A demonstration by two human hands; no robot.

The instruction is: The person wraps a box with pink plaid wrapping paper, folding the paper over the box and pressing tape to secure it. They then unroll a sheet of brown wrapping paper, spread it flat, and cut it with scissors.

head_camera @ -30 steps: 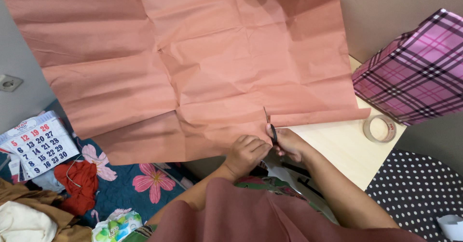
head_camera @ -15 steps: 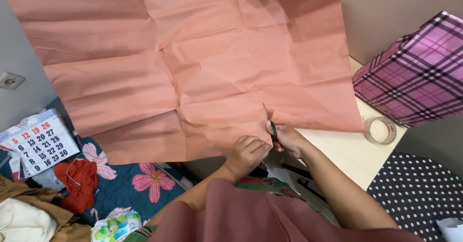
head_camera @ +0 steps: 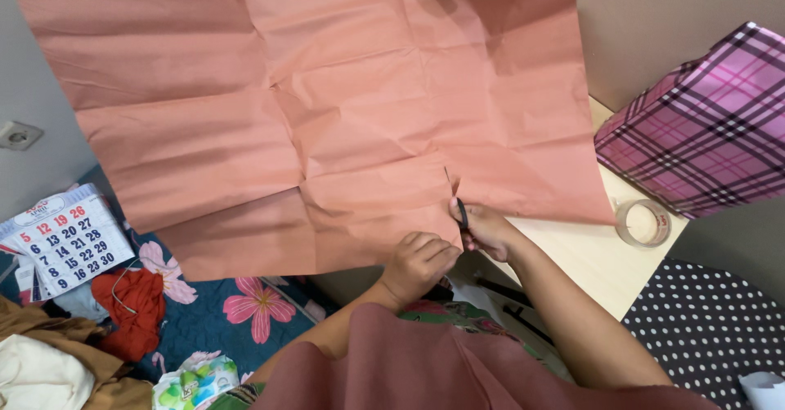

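A large creased sheet of salmon-pink paper (head_camera: 327,107) lies spread over a pale wooden table (head_camera: 589,255) and hangs off its left side. My right hand (head_camera: 484,228) grips black-handled scissors (head_camera: 459,210) whose blades point away from me into a short slit in the paper's near edge. My left hand (head_camera: 419,261) pinches the paper's near edge just left of the slit.
A pink plaid gift bag (head_camera: 703,124) stands at the table's right. A roll of clear tape (head_camera: 643,220) lies beside it. A calendar page (head_camera: 64,242), red cloth (head_camera: 131,308) and floral fabric (head_camera: 245,308) lie lower left. Polka-dot fabric (head_camera: 711,328) is lower right.
The folded flap at the paper's right near edge has flattened out. The scissors have advanced slightly further into the paper; my hands stay in nearly the same place.
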